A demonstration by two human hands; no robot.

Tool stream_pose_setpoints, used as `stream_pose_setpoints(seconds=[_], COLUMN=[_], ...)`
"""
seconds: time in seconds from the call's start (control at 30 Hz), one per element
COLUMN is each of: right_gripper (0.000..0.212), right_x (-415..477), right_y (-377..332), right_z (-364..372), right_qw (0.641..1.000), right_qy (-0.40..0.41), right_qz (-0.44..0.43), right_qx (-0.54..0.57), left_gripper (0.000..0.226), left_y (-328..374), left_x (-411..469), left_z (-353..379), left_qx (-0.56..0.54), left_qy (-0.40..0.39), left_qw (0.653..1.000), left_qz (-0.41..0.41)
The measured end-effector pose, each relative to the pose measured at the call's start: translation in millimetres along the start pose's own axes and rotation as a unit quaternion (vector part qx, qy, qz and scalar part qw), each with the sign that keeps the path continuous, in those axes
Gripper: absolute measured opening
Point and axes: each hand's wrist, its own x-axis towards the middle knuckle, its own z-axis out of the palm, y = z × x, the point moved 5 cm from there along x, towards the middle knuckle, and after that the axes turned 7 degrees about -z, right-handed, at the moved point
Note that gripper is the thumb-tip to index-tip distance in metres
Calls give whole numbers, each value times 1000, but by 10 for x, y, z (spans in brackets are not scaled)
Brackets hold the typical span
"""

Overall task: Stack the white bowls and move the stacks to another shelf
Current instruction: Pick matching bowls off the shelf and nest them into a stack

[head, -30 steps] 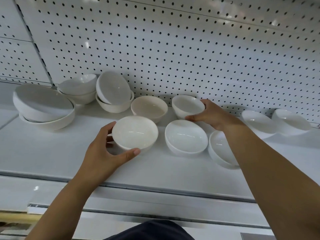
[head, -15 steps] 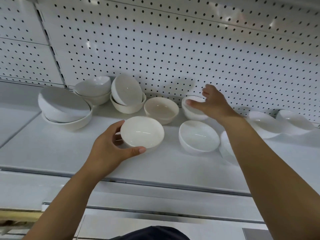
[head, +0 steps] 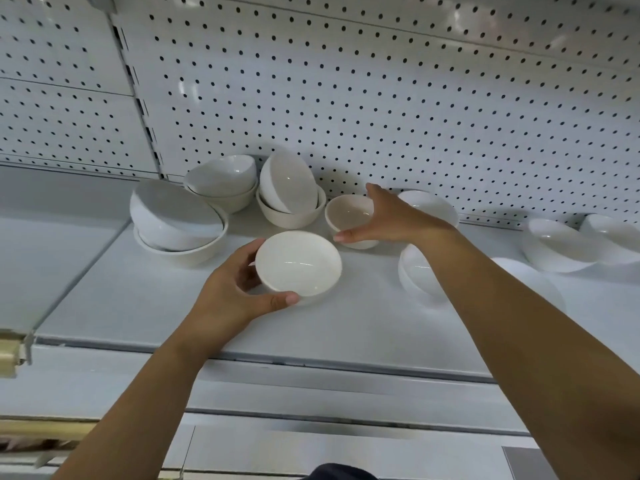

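White pegboard (head: 381, 98) dotted with dark holes fills the upper frame, and a pale shelf (head: 138, 306) runs across the middle below it. At the left of the shelf we see a large bowl pair (head: 176, 216), the upper one tipped on its side inside the lower. Just right of it, against the pegboard, sits a nested pair (head: 221, 178). Next to that, a tilted bowl (head: 287, 183) leans inside a base bowl (head: 291, 218).

Lower, left of centre, our left hand (head: 225, 299) grips the front bowl (head: 298, 263), thumb curled along its near rim and fingers behind its left wall. That bowl tips its opening toward us. We cannot tell whether its foot is off the shelf.

Right of it and a little higher stands the cream bowl (head: 349, 213), upright. Our right hand (head: 394, 220) spreads wide across it, thumb tip at the near wall and index finger above the far rim, clasping nothing. Whether skin meets the bowl we cannot tell.

Behind that hand a back bowl (head: 433, 206) shows by the pegboard, and our forearm partly hides a lower bowl (head: 415, 271). Right of the forearm lies a blurred bowl (head: 533, 285). Toward the right edge sit an end bowl (head: 554, 244) and, just beside it, an edge bowl (head: 613, 237).
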Motion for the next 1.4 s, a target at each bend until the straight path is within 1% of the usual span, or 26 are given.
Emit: stream_pose_setpoints(seconds=[0.03, 0.13, 0.17, 0.23, 0.3, 0.37, 0.43, 0.53, 0.67, 0.8, 0.97, 1.07, 1.2, 1.4], right_gripper=[126, 142, 142, 135, 126, 115, 108, 112, 119, 116, 128, 120, 128, 125], right_x=[5, -17, -23, -21, -37, -82, -151, -237, -392, -612, -764, -788, -783, -816], right_y=[8, 19, 19, 30, 25, 29, 47, 19, -166, -501, -895, -1000, -998, -959], right_z=[2, 16, 23, 35, 41, 42, 29, -61, -213, -203, 81, 221, 350, 515], right_qw=[1000, 1000, 999, 999, 998, 996, 991, 981, 974, 974, 982, 986, 991, 987], right_qy=[2, -3, -3, 8, 30, 53, 78, 112, 144, 140, 74, 40, 16, 6], right_qz=[7, 29, 36, 49, 54, 57, 68, 69, 46, -5, -51, -61, -54, -62], right_qx=[-6, -3, -2, -4, 5, 31, 81, 144, 170, 177, 166, 151, 122, 150], left_gripper=[88, 86, 84, 77, 62, 47, 41, 37, 24, 32, 43, 51, 55, 56], left_y=[-1, -31, -39, -37, -9, 10, -4, -10, -52, -54, -83, -108, -96, -107], left_x=[11, 34, 38, 38, 30, 23, 39, 56, 63, 49, 57, 73, 60, 62], left_z=[-1, -16, -21, -33, -44, -35, -33, -36, -53, -41, -39, -40, -23, -27], left_qx=[-9, -42, -54, -76, -79, -76, -76, -81, -95, -129, -141, -147, -167, -177], left_qy=[-11, -48, -54, -45, -18, -5, -1, -1, 9, 21, 0, -19, -18, -6], left_qw=[1000, 998, 997, 996, 997, 997, 997, 997, 995, 991, 990, 989, 986, 984], left_qz=[-2, -12, -15, -20, -17, -9, -7, -2, -4, -8, 4, 9, 6, 4])
